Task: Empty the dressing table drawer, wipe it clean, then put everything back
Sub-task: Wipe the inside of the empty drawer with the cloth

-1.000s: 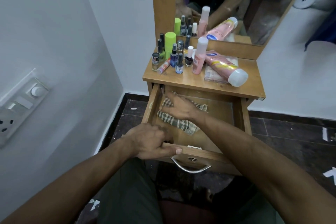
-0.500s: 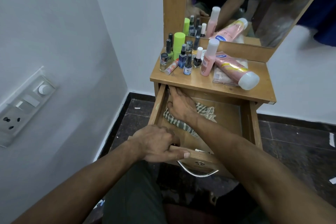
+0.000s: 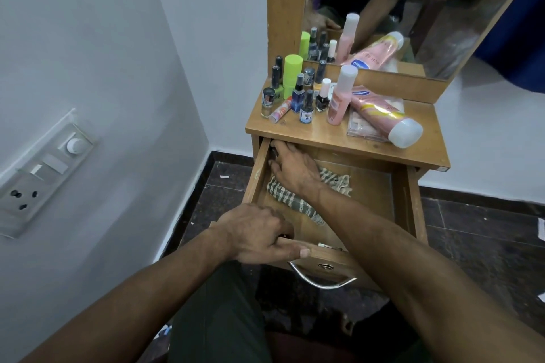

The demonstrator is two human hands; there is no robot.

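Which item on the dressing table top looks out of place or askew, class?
The large pink tube lies on its side across a clear packet, its white cap jutting toward the table's front edge, while the small bottles beside it stand upright. Nothing looks spilled or broken.

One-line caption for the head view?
Right hand presses a checked cloth into the open drawer; left hand grips its front edge.

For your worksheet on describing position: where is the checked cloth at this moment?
In the head view the checked cloth lies inside the open drawer, towards its left wall, pressed under the right hand; the left hand holds the drawer's front edge.
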